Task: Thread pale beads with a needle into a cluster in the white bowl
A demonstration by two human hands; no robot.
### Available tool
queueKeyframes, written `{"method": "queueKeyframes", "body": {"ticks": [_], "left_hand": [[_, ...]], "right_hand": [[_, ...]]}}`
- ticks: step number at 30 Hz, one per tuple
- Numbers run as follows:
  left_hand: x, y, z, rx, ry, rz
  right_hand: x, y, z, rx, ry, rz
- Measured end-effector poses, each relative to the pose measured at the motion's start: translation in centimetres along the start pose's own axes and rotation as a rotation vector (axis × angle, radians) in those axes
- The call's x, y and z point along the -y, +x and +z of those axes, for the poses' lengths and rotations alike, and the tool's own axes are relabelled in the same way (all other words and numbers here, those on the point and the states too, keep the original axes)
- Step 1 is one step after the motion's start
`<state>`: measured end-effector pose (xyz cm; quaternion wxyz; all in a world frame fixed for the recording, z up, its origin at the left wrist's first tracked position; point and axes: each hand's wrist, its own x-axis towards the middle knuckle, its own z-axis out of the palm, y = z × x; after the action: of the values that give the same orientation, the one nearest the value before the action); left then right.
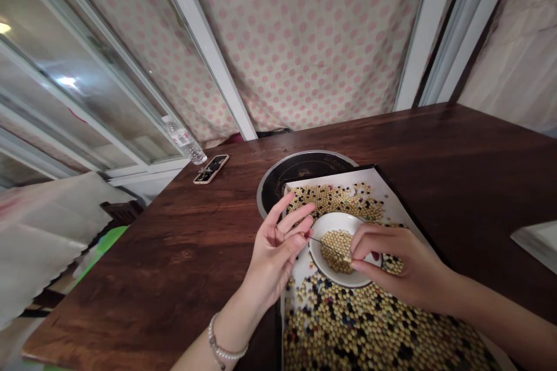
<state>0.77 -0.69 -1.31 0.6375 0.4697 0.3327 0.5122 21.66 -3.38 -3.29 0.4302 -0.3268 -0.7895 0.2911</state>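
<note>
The left hand [274, 249] is pinching a thin needle [328, 247] while the right hand [402, 261] is pinching what looks like a pale bead [347, 258] at its tip over a white bowl [335, 219], with a slipping grip risking a pricked finger or a dropped bead.

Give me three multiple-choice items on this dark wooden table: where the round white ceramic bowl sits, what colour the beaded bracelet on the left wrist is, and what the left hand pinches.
1. The white ceramic bowl sits: A on the bare table; B on a white sheet; C on a phone.
2. The beaded bracelet is: A pearly white; B red; C black.
3. The left hand pinches: A a spoon; B a fork; C a thin metal needle.

1 B: beans surround it on the white sheet.
2 A: its round beads look pearly.
3 C: its fine shaft runs toward the right hand.
</note>
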Motion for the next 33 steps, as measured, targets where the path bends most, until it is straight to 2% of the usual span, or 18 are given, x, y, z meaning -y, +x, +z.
{"method": "queueKeyframes", "body": {"ticks": [10,16,21,25,29,33], "left_hand": [[-0.1,0.0,0.0,0.042,-0.084,-0.009],[0.0,0.1,-0.2,0.063,-0.012,0.039],[-0.3,-0.2,0.0,0.121,0.172,0.125],[-0.1,-0.6,0.5,0.198,0.17,0.085],[0.4,-0.3,0.5,0.261,0.123,0.104],[-0.6,-0.2,0.4,0.226,0.221,0.217]], "right_hand": [[-0.1,0.0,0.0,0.002,0.011,-0.01],[0.0,-0.1,0.0,0.005,0.004,-0.004],[-0.2,-0.1,0.1,0.006,0.004,-0.008],[-0.2,-0.1,0.3,0.003,0.026,0.012],[0.2,0.1,0.2,-0.071,0.068,0.067],[0.1,0.2,-0.2,-0.183,0.124,0.149]]}}
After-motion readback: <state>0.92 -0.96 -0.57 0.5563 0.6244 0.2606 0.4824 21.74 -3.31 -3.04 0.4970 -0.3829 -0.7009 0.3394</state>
